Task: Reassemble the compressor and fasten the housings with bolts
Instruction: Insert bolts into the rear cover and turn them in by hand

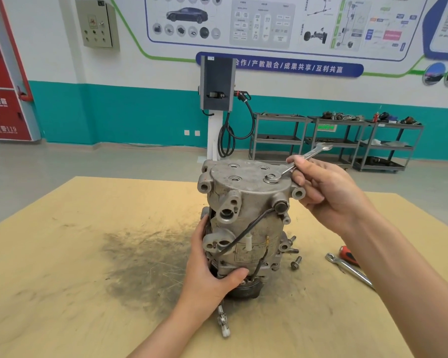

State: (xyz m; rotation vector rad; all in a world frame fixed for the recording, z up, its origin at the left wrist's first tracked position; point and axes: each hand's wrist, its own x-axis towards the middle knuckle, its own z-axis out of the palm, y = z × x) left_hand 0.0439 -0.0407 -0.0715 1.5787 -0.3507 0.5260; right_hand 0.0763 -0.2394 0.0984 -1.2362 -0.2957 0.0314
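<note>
Compressor [246, 223], centre of frame, upright on the table [62, 280]; housings stacked. Lower centre: my left hand [207, 275], fingers curled round its base, steadying. Right of centre: my right hand [329, 192], pinching a wrench [299, 160] on a top bolt [272, 178]. Lower right: loose bolts [295, 262] beside it, so I judge the fastening only partly done.
</note>
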